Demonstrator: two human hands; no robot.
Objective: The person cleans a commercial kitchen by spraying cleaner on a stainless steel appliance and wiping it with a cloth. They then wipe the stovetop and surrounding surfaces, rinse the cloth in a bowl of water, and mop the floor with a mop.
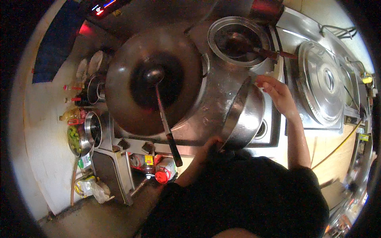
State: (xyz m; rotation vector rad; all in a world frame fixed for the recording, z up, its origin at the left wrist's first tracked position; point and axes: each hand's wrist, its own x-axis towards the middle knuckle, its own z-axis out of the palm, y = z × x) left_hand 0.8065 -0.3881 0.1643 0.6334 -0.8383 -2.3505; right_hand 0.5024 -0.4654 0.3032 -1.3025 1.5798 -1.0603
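Observation:
A steel basin (245,119) is tilted on its side, its mouth facing the wok. My left hand (213,143) grips its near rim, the fingers partly in shadow. By its far rim, my right hand (275,92) has curled fingers; whether they hold the rim is unclear. To the left sits a large wok (119,98), dark in the middle. A long-handled ladle (160,104) rests in it, the black grip reaching over the near edge. Beyond the basin is a round steel pot (212,44) with dark contents and a brownish handled utensil (265,53) across its rim.
At right stands a large pot under a domed steel lid (318,80). Bottles (74,114), small pots (95,89) and a bowl of green vegetables (74,139) line the left wall. A red-lidded jar (163,175) stands below the stove's front knobs (148,147).

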